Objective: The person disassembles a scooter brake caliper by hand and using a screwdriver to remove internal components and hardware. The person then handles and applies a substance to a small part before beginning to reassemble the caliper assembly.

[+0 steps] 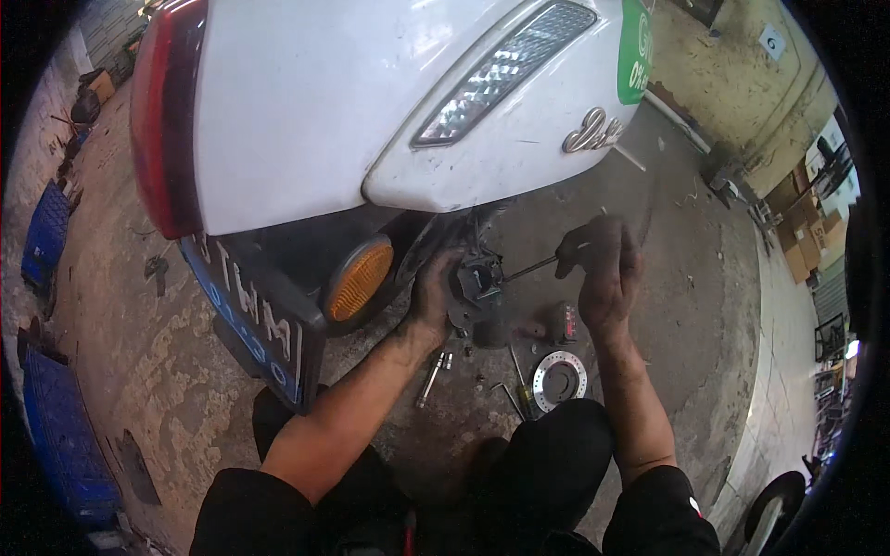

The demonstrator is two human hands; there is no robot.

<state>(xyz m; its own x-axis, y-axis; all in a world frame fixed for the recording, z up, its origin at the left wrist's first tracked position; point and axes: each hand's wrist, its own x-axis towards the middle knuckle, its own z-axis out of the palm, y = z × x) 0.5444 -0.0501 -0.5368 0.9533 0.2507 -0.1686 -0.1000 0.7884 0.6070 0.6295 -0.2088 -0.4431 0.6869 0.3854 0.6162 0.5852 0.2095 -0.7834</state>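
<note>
Under the rear of a white scooter, my left hand is closed round a dark, grimy, blocky metal part that looks like a brake caliper. My right hand grips a thin metal rod-shaped tool, and the rod's far end meets the right side of that part. The fingers hide the tool's handle, so its exact kind is unclear. Below the hands on the floor lie a silver brake disc, a screwdriver with a yellow handle, a bent hex key and a socket extension.
Close beside my left forearm hang an orange turn signal and a licence plate. A small red-and-black container stands near the disc. Blue crates line the left side; cardboard boxes sit far right.
</note>
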